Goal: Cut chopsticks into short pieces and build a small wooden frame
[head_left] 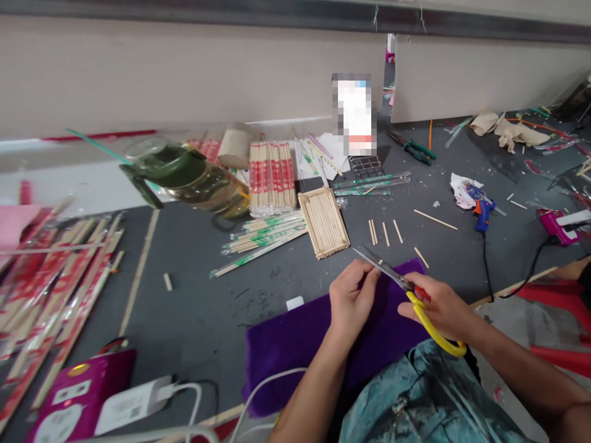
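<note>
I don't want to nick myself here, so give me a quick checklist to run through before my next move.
1. Scissors held by the handles in your right hand: ok.
2. Left hand well clear of the blades: not ok, its fingertips are right at them.
3. Piece between the left fingers seen clearly: cannot tell, the hand and blades hide that spot.
4. Short sticks out from under your hands: ok, they lie beyond them on the table.
5. Glue gun away from your hands: ok, it lies off to the right.
6. Glue gun cool: cannot tell.
</note>
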The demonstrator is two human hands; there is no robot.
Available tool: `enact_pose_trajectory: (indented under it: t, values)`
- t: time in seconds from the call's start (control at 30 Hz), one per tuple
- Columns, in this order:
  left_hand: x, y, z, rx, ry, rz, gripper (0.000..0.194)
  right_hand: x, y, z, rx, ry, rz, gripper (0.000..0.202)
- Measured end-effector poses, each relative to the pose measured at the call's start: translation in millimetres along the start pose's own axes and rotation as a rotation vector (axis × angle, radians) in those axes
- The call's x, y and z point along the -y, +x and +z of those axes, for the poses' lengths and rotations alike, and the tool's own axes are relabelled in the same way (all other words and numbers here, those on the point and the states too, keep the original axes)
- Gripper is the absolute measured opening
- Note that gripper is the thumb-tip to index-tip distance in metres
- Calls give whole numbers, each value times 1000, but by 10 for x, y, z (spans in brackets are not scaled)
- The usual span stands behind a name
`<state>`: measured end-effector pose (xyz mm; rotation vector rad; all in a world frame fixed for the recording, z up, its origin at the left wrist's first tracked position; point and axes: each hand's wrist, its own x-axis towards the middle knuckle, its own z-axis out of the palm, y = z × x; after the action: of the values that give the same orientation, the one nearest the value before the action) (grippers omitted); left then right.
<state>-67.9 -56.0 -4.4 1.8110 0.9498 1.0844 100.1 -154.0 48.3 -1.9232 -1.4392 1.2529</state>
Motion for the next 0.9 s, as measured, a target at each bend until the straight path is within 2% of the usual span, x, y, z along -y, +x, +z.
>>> enact_pose_trajectory:
  t: [0.17,0.3,0.57,0.77,0.9]
  values:
    - [17,-8,-2,78,-209,-183,23,-45,-52,1,-4,-20,-11,39]
    - [21,2,-14,142,-376,-315,31,-54,-60,-36,21,30,-26,35]
    - [61,-13,-37,214,-517,-500,41,-100,-13,-69,48,47,-59,27]
    - [63,31,-9,201,-519,-534,41,-183,44,-11,14,93,-16,30]
    - [43,45,24,136,-427,-472,33,-154,60,9,-22,57,-14,32]
